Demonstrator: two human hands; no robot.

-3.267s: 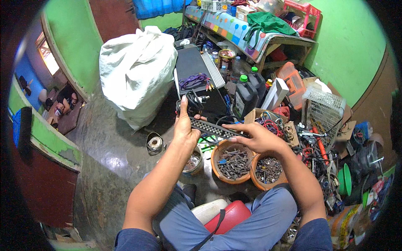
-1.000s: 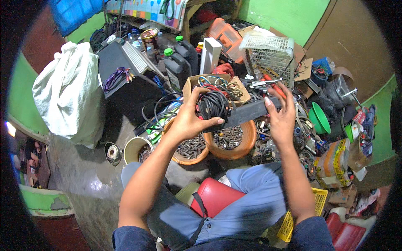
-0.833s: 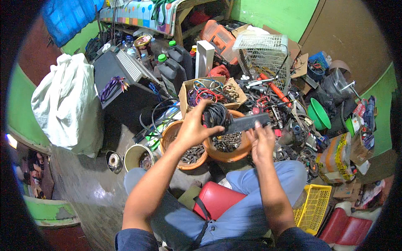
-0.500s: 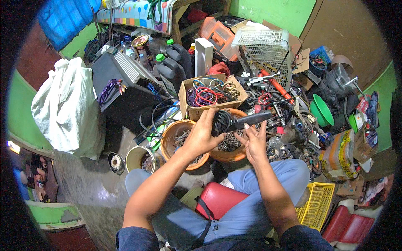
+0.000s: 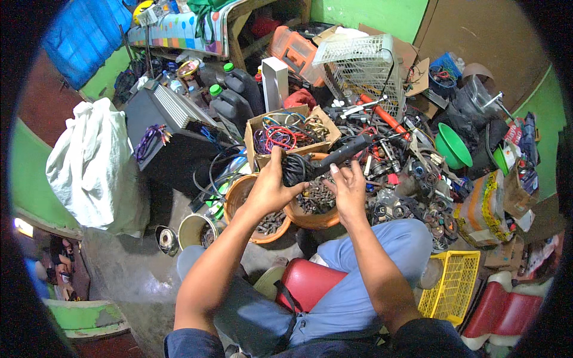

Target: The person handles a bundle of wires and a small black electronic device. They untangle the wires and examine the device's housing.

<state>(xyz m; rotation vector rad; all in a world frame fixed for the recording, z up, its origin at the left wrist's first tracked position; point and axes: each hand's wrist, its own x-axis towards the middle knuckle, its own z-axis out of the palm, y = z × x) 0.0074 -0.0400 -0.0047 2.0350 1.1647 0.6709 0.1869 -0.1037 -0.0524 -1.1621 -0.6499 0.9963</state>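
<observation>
A coil of black cable (image 5: pixel 296 169) sits between the thumb and fingers of my left hand (image 5: pixel 268 190), whose far fingers are hidden behind it. From the coil a black bar-shaped object (image 5: pixel 346 150) slants up to the right; I cannot make out its kind. Just under the bar is my right hand (image 5: pixel 349 194), fingers spread; whether its thumb touches the bar is unclear. Below the hands stand two orange tubs of small metal parts, a left tub (image 5: pixel 239 190) and a right tub (image 5: pixel 322 222). A cardboard box of coloured wires (image 5: pixel 292 154) is right behind the coil.
Loose tools and metal parts (image 5: pixel 397 173) heap up to the right, near a green bowl (image 5: pixel 453 146). A pale bucket (image 5: pixel 192 228) and a white sack (image 5: pixel 92 170) stand left. Black jugs (image 5: pixel 230 107) are behind, a yellow crate (image 5: pixel 450 286) at right.
The black bar has tipped so its right end points higher. My right hand has dropped slightly away from the bar. The whole view has shifted a little.
</observation>
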